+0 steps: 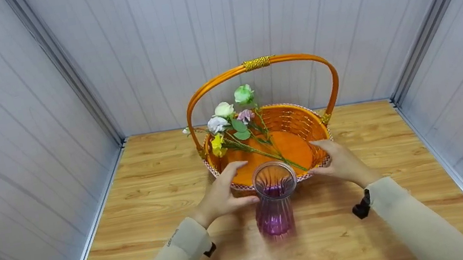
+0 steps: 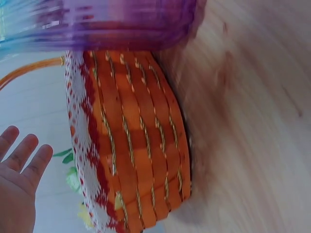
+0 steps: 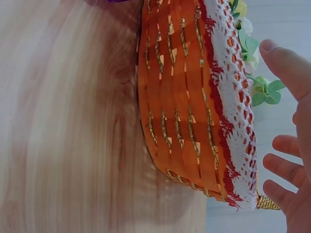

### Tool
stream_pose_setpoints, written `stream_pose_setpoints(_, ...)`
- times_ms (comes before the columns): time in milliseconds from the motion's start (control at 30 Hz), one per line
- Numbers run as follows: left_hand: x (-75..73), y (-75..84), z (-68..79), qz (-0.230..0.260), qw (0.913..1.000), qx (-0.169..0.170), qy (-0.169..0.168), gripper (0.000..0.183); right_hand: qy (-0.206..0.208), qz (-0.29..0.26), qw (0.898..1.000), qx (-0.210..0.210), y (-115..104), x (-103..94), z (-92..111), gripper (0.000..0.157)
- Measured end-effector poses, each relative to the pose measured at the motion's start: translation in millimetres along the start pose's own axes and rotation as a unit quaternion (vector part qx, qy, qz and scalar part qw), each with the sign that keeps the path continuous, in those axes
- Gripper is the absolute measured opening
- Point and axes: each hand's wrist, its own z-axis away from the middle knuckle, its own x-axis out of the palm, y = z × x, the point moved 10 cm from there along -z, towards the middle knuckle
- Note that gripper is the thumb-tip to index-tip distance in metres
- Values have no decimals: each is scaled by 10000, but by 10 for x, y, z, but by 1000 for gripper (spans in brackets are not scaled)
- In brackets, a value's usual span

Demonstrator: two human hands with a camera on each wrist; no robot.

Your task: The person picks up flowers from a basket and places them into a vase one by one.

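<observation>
Sleeves [image 1: 419, 216] come nearest. The left hand [image 1: 218, 198], fingers apart and holding nothing, is just beside the vase [image 1: 275, 215], which appears upright on the worktop [image 1: 124, 210] before the basket [image 1: 294, 117]; thumb contact cannot be told. A sideways nudge could topple it. The right hand [image 1: 347, 165], also spread and gripping nothing, nears the stems [image 1: 295, 165] in the basket; a hasty sweep might snag them, dislodging the flowers [image 1: 225, 110].

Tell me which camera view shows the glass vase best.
The head view: it has the whole glass vase in frame, top to bottom, with nothing in front of it. The left wrist view shows only a cropped, blurred purple part along its top edge; the right wrist view, just a purple sliver at its top edge, probably the base.
</observation>
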Motion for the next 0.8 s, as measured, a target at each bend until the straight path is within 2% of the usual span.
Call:
stream_pose_setpoints(400, 184, 134, 61, 890, 9958, 55, 183, 85, -350, -98, 9988, 327, 18, 145, 59, 77)
stream_pose_setpoints(567, 281, 153, 98, 1370, 9902, 86, 244, 81, -385, -61, 9989, 251, 4, 182, 65, 71)
stream_pose_setpoints(800, 335, 178, 180, 1263, 9907, 160, 489, 78, -284, 211, 9994, -61, -53, 211, 57, 60)
